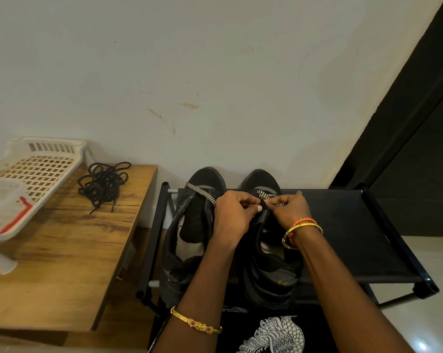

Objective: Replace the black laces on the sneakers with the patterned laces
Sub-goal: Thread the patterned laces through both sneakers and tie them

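Two black sneakers stand side by side, the left sneaker [190, 233] and the right sneaker [269, 250], each carrying one patterned lace [201, 193] [266, 194]. One tangled heap of black laces [103, 183] lies on one wooden desk [62, 250]. One white basket [40, 169]. Two hands [234, 215] [289, 210]. Three gold bangles.

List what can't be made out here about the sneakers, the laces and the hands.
- Right sneaker: its eyelets, hidden by both hands in the head view.
- Patterned lace: how far it is threaded, covered by the left hand and right hand.
- Left sneaker: its heel, behind the left forearm.
- Black laces: one or two, too tangled to count.
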